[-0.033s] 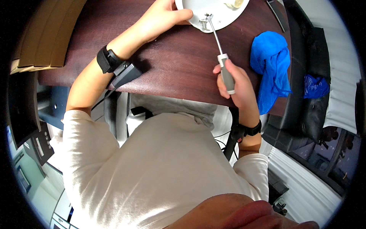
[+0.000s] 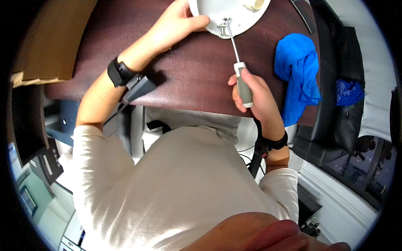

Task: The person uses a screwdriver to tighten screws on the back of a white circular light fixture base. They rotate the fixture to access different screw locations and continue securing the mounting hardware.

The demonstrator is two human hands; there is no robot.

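At the far edge of the view, a white round base (image 2: pixel 243 26) lies partly cut off on the dark wooden table. It carries a cream socket-like cylinder (image 2: pixel 254 4) and a small metal bracket (image 2: pixel 224 28) near its rim. My left hand (image 2: pixel 187 19) grips the base by its left rim, thumb on top and the other fingers mostly hidden. In my right hand (image 2: pixel 255 90) is a screwdriver (image 2: pixel 241 83) with a grey and white handle. Its long shaft slants up to the metal parts by the bracket, and the tip appears to touch a small screw there.
A blue cloth (image 2: pixel 296 71) lies bunched at the table's right side. A dark box-shaped device (image 2: pixel 141 88) with a cable sits by my left wrist. Cardboard (image 2: pixel 54 42) stands at the far left, and a flat dark object (image 2: pixel 301 16) lies at the upper right.
The screwdriver handle and my right hand have shifted slightly left and toward me. The base sits a little nearer in view; the whole picture has shifted slightly too.
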